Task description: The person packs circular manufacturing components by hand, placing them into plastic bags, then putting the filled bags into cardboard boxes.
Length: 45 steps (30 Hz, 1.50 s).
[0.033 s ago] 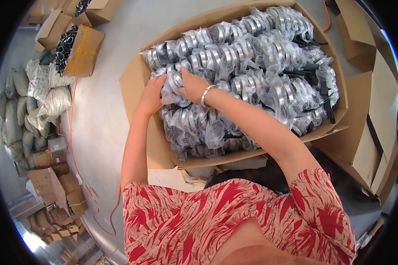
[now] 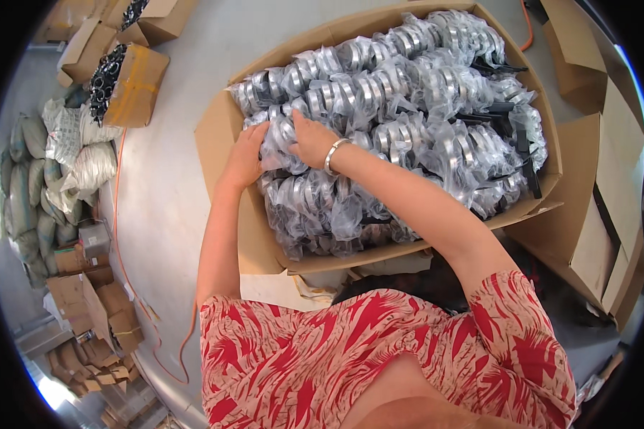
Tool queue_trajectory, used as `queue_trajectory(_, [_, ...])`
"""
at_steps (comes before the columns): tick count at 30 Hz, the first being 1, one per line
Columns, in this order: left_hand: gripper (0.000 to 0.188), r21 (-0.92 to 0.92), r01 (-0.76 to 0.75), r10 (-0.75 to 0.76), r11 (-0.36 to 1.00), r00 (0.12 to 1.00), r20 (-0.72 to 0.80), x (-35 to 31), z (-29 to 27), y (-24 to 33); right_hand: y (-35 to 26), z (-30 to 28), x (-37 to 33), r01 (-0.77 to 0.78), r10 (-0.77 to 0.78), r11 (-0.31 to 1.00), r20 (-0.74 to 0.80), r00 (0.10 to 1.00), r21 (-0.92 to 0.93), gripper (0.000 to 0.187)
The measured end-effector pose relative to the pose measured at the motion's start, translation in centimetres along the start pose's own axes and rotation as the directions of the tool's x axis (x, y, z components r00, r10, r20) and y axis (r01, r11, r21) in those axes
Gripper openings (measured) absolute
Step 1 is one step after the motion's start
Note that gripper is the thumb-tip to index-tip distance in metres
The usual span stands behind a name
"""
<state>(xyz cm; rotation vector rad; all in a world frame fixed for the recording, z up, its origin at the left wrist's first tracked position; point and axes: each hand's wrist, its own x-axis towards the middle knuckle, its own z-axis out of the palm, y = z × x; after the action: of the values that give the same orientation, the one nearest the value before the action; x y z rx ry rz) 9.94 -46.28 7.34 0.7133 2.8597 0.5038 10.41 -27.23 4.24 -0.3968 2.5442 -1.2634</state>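
Note:
A large cardboard box stands in front of me, filled with rows of round silvery metal parts in see-through plastic bags. Black bar-like pieces stick out among them at the right. Near the left wall of the box, my left hand and my right hand press from both sides on a bagged metal part. The fingers of both hands curl down around its plastic, and some fingertips are hidden in the bags. A silver bracelet circles my right wrist.
Open cardboard boxes stand close on the right. At the far left are a taped box of black parts, stacked sacks and smaller cartons. An orange cord runs along the grey floor.

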Motion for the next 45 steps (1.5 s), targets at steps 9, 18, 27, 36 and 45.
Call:
queue_trajectory(9, [0.073, 0.008, -0.015, 0.014, 1.000, 0.999, 0.049, -0.2, 0.6, -1.4, -1.1, -2.5, -4.6, 0.100, -0.049, 0.952, 0.179, 0.983, -0.289, 0.058])
queue_trajectory(18, [0.087, -0.080, 0.018, -0.017, 0.997, 1.000, 0.012, 0.2, 1.3, -2.0, 0.1, -4.9, -6.5, 0.107, -0.084, 0.967, 0.108, 0.991, -0.232, 0.035])
queue_trajectory(27, [0.076, -0.085, -0.052, 0.052, 0.995, 0.999, 0.001, 0.6, 1.6, -2.2, -2.0, -2.7, -6.6, 0.122, -0.043, 0.919, 0.213, 0.976, -0.375, 0.053])
queue_trajectory(36, [0.083, 0.046, -0.155, 0.154, 0.987, 0.988, 0.020, 0.8, 2.2, -2.7, -0.8, -3.4, -7.7, 0.186, -0.160, 0.909, 0.098, 0.982, -0.372, 0.048])
queue_trajectory(45, [0.098, 0.350, -0.289, 0.305, 0.891, 0.952, 0.010, 3.3, -4.5, 5.8, 3.8, -19.0, -30.5, -0.098, -0.041, 0.953, -0.439, 0.898, -0.288, 0.032])
